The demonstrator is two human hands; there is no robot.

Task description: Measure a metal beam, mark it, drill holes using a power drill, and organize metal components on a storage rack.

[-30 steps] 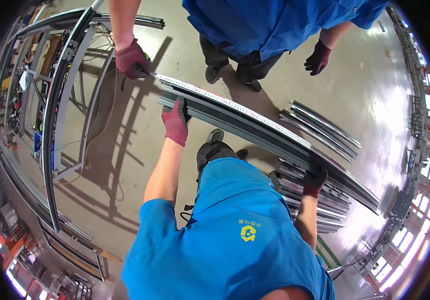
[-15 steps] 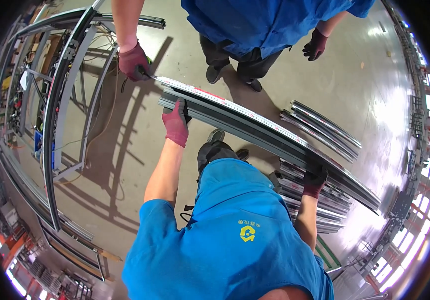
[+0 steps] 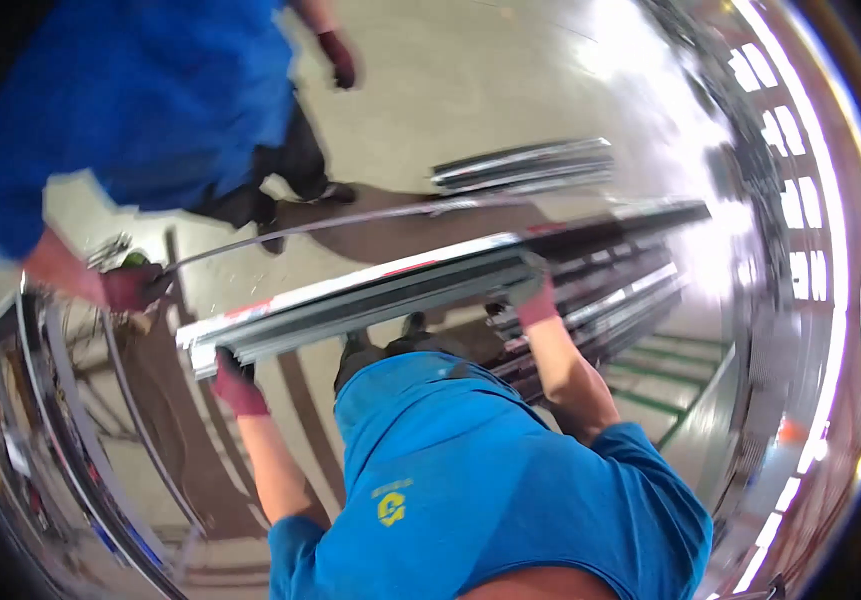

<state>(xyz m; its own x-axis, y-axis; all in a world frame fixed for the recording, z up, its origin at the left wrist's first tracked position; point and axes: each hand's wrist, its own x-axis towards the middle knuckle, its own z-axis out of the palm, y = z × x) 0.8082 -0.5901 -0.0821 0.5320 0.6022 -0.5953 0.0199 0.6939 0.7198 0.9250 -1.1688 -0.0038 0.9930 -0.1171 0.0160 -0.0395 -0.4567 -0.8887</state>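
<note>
Across the view in front of me lies a long grey and black metal profile [image 3: 370,305], its far right end blurred. My left hand [image 3: 241,386], in a maroon and dark glove, is closed around its near left end. Farther right, my right hand [image 3: 532,293], gloved alike, grips the profile from its near side, fingers on top. Beyond it, a co-worker's gloved hand [image 3: 133,288] holds a green tape measure [image 3: 136,259]. Its blade [image 3: 350,217] arches out to the right, apart from the profile at its left part.
A co-worker in a blue shirt [image 3: 160,110] stands at the far left. Bundled profiles [image 3: 525,165] lie on the floor ahead, with another stack [image 3: 620,310] beyond my right hand. Green bars [image 3: 660,402] stand at the right, metal framing [image 3: 50,400] at the left.
The view has turned, and the profile now slants up to the right. My right hand sits nearer its middle. The tape blade, earlier lying along the profile, now arches away from it.
</note>
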